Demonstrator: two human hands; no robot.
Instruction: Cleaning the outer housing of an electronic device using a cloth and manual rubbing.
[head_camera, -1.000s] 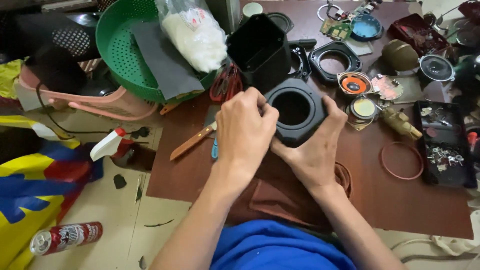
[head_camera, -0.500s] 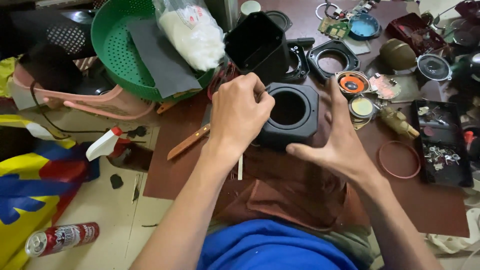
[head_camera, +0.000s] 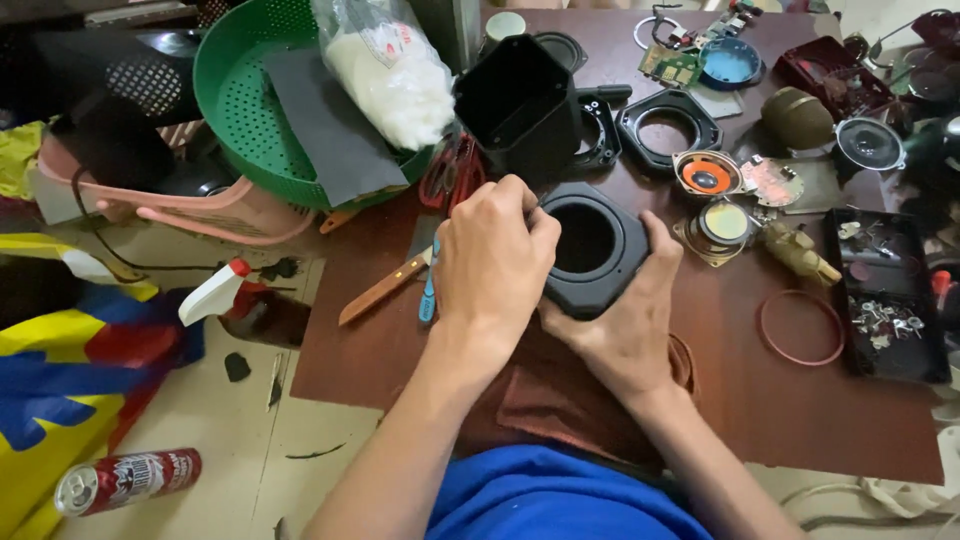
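A black square frame with a round hole (head_camera: 592, 246) sits at the near middle of the brown table (head_camera: 800, 400). My left hand (head_camera: 492, 262) is closed over its left edge, fingers curled at the rim. My right hand (head_camera: 625, 325) cups the frame from below and the right, thumb up along its right side. Whether a small tool sits under my left fingers is hidden. A tall black box (head_camera: 518, 108) stands just behind the frame. A wooden-handled knife (head_camera: 382, 288) and a blue-handled tool (head_camera: 430, 292) lie left of my left hand.
A green basket (head_camera: 250, 110) with a grey sheet and a white-filled plastic bag (head_camera: 385, 70) stands back left. Speaker parts, black frames (head_camera: 668, 128), a red ring (head_camera: 800, 328) and a screw tray (head_camera: 885, 295) lie to the right. A spray bottle (head_camera: 215, 292) and a can (head_camera: 125, 480) lie on the floor.
My right hand was lifted off with fingers spread half a second ago; it has closed back under the frame. My left hand stayed on the frame's left edge.
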